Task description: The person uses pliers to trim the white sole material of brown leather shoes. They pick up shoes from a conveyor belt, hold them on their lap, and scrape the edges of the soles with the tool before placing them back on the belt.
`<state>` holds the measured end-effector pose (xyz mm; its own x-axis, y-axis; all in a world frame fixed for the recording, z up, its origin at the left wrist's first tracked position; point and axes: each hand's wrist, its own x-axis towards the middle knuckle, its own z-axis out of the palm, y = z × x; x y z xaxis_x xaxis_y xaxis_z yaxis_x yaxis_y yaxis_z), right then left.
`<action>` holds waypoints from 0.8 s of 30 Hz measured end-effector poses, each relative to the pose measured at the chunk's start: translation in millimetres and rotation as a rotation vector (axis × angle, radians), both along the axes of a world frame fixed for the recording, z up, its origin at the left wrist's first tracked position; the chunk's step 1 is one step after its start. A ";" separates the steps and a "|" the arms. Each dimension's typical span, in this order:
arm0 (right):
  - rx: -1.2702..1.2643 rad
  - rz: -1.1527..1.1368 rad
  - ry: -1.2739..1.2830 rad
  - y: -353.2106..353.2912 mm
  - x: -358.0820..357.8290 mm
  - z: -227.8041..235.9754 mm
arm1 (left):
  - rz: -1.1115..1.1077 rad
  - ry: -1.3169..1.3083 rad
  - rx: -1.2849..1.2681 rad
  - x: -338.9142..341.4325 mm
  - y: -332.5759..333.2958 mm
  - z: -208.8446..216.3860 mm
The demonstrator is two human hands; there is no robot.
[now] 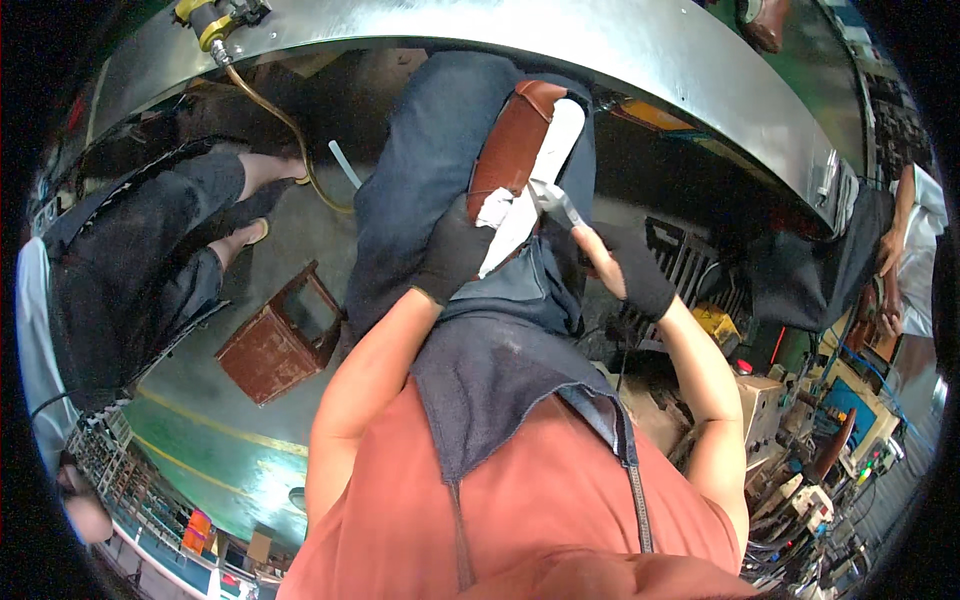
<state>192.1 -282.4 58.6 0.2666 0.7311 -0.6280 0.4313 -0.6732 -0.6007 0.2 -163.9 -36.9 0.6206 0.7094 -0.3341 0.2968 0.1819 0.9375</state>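
Note:
A brown leather shoe [505, 150] lies lengthwise on my lap, its toe end pointing away from me. Along its right side runs a long white strip [558, 140], and crumpled white material [497, 212] shows at the near end. My left hand [455, 250], in a black fingerless glove, is closed around that near end; its fingertips are partly hidden. My right hand [625, 268], also gloved, grips a silver metal hand tool [556, 202]. The tool's head is against or just above the white strip; its exact kind is unclear.
A curved metal bench edge [480, 25] spans the far side, with a yellow-black air tool [215, 22] and its hose [275, 112] at the left. A brown stool [270, 360] stands on the floor. Co-workers sit left [140, 270] and right [915, 250]. Machinery [810, 500] stands lower right.

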 end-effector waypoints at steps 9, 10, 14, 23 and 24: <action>0.332 0.427 -0.153 19.1 -15.0 14.0 | -0.209 -0.121 -0.097 -8.6 -4.2 -36.4; 0.210 0.442 -0.185 17.1 -11.1 12.6 | -0.288 -0.105 -0.108 -0.4 8.1 15.5; 0.565 0.421 -0.190 13.0 -23.7 28.6 | -0.198 -0.149 0.065 -24.2 -3.3 6.9; 0.381 -0.087 -0.185 2.1 -30.2 -33.9 | -0.225 -0.058 0.172 -26.7 5.7 46.8; 0.326 -0.122 -0.157 5.5 -28.7 -24.5 | -0.217 -0.050 0.207 -29.1 10.4 55.3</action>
